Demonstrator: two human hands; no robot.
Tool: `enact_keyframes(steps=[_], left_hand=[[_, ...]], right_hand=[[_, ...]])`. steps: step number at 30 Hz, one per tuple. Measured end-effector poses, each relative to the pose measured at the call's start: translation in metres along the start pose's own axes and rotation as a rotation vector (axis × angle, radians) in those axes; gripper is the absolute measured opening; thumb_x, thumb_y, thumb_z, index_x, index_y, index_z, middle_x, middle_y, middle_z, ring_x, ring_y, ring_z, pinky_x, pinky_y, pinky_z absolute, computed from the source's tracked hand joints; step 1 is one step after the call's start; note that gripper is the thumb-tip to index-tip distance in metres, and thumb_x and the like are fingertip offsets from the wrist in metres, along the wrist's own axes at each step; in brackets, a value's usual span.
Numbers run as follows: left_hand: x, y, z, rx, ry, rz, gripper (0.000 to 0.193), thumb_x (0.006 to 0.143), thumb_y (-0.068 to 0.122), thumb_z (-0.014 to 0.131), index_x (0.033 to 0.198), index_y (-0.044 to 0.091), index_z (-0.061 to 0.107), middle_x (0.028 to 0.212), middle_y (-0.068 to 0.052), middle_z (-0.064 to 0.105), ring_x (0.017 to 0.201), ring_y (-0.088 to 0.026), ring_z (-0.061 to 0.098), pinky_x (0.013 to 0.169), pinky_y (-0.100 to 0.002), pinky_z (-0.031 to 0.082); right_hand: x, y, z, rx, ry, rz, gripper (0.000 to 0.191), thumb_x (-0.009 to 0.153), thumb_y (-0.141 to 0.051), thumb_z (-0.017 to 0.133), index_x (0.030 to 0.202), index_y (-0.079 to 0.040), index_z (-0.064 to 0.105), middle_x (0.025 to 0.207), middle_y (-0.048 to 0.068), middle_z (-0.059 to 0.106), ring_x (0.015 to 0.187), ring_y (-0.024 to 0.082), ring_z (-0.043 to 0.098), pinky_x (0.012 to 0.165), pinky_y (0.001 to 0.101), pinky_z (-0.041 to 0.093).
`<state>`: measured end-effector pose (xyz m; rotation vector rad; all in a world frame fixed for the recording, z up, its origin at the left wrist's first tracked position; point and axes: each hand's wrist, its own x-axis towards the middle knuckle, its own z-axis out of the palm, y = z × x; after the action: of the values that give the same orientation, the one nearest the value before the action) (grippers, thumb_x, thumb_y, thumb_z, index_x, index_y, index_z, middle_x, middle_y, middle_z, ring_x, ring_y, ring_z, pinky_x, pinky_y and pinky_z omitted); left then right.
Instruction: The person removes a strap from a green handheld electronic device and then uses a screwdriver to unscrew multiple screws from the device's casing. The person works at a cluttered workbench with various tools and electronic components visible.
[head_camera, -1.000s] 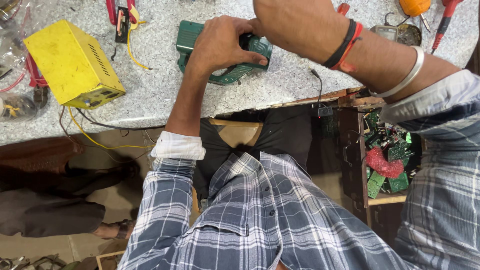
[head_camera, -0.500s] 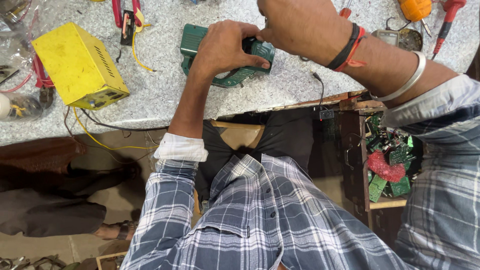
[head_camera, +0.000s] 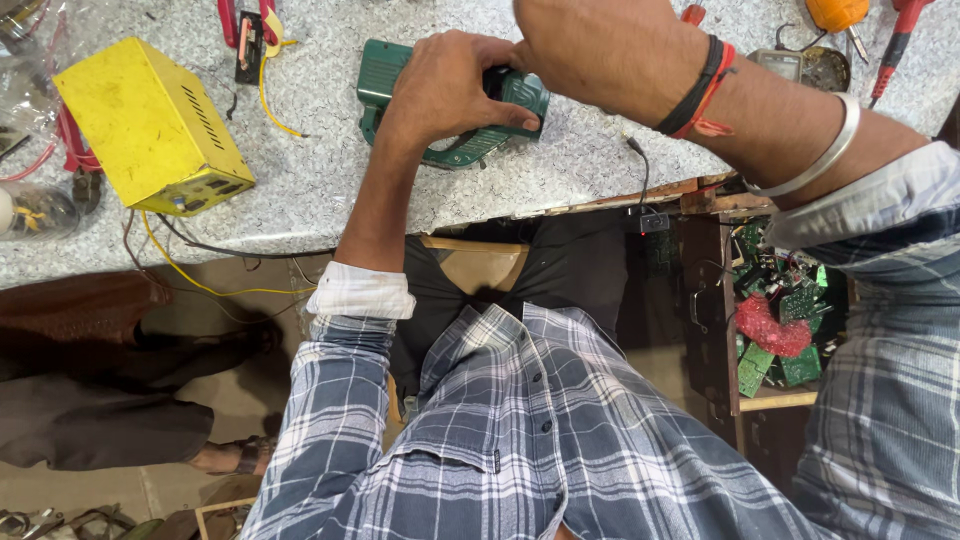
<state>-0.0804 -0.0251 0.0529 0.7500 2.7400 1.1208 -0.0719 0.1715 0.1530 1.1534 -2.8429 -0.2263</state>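
Left hand (head_camera: 450, 90) lies palm-down over the green power tool (head_camera: 455, 105), fingers curled round its dark rear grip, closed on it — a steadying hold, I judge, pinning the body flat so it cannot roll on the stone. Right hand (head_camera: 600, 50) comes in from above at the tool's right end; its back faces the camera and the fingertips are hidden, so I cannot tell how far it is closed or whether it has hold of anything. I note black and red threads and a metal bangle (head_camera: 815, 150) on that forearm. The tool sits on the speckled grey benchtop (head_camera: 320, 200), near the front edge and directly ahead of the torso, presumably so both arms reach it without stretching. Further out: a yellow metal box (head_camera: 150, 125) to the left, vented side up, with a yellow wire (head_camera: 200, 280) trailing off the edge below it. Red-handled pliers (head_camera: 245, 20) lie at the far left-centre; a red-handled screwdriver (head_camera: 895, 45) and an orange tool (head_camera: 835, 12) lie at the far right — all well apart from the hands. Below the bench on the right, a wooden shelf holds green circuit boards (head_camera: 780, 320), stacked loosely. At left, another person's sandalled foot (head_camera: 230, 455) shows on the floor.
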Motion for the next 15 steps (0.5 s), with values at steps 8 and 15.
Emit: enact_keyframes(steps=[8,15], left_hand=[[0.0,-0.0035,0.0004,-0.014,0.047,0.081,0.065,0.055,0.056,0.101,0.105,0.02,0.082,0.085,-0.003,0.079,0.076,-0.021,0.076,0.075,-0.037,0.057],[-0.0022,0.003,-0.0075,0.017,-0.003,0.026,0.063,0.059,0.055,0.099,0.105,0.017,0.081,0.088,-0.004,0.079,0.078,-0.024,0.075,0.076,-0.038,0.056]], right_hand=[[-0.0012,0.0021,0.0058,-0.043,0.063,-0.015,0.024,0.097,-0.023,0.079,0.093,0.0,0.075,0.066,0.013,0.067,0.052,0.026,0.066,0.041,0.0388,0.05],[-0.0061,0.0022,0.0077,-0.041,0.209,-0.106,0.018,0.093,-0.022,0.078,0.097,-0.005,0.076,0.071,0.01,0.067,0.057,0.022,0.066,0.043,0.0348,0.049]])
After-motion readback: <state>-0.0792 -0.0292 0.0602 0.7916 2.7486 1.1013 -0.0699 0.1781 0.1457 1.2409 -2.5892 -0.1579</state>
